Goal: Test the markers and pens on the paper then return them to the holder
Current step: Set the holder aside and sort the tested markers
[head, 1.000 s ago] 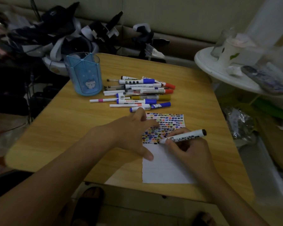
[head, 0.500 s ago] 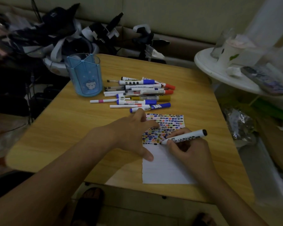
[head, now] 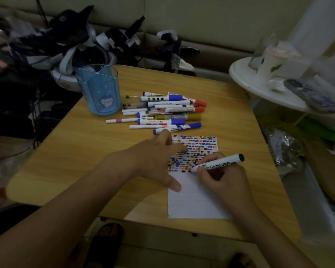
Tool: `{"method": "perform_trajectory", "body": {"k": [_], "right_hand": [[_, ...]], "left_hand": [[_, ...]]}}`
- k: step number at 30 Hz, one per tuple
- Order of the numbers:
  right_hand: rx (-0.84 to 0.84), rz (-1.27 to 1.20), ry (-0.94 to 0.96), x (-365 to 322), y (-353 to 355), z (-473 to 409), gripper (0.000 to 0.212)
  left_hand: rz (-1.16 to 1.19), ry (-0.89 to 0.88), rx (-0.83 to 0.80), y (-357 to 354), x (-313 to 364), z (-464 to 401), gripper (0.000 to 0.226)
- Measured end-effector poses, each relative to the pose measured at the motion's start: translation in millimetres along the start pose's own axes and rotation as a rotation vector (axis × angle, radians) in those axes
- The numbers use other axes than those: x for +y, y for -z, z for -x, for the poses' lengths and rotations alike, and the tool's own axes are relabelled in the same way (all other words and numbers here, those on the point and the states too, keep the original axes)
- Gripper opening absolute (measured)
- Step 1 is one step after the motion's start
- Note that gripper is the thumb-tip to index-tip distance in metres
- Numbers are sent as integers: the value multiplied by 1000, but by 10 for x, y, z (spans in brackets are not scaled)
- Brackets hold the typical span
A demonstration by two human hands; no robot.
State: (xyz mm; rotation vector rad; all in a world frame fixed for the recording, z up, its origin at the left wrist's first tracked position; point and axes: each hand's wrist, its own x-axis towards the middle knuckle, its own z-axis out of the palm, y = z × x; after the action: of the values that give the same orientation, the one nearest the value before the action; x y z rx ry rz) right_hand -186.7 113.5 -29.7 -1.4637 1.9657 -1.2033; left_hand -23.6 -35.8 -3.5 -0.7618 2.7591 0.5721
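Testing a black marker [head: 219, 163] on the paper [head: 196, 198] near the table's [head: 70, 157] front edge.

Judging by its look, the marker is a light, stiff plastic barrel, smooth enough to roll, so it is best taken low on the barrel near the tip, as now: the right hand [head: 223, 182] curls its fingers round it in a writing grip, tip down on the last row of coloured dabs, butt end tilted up toward the right edge. The left hand [head: 155, 161] lies flat with straight, spread fingers, pressing the thin, easily shifted sheet at its left side. The remaining pens [head: 162, 111] lie heaped at mid-table toward the back, just beside the blue holder [head: 100, 91] by the left edge, which appears empty.
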Motion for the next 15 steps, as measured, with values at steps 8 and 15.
{"method": "perform_trajectory", "body": {"k": [8,15], "right_hand": [[9,-2,-1,3,2,3,15],[-5,-10,3,18,0,-1,12]], "left_hand": [[3,0,0,5,4,13,104],[-3,5,5,12,21,24,103]]}}
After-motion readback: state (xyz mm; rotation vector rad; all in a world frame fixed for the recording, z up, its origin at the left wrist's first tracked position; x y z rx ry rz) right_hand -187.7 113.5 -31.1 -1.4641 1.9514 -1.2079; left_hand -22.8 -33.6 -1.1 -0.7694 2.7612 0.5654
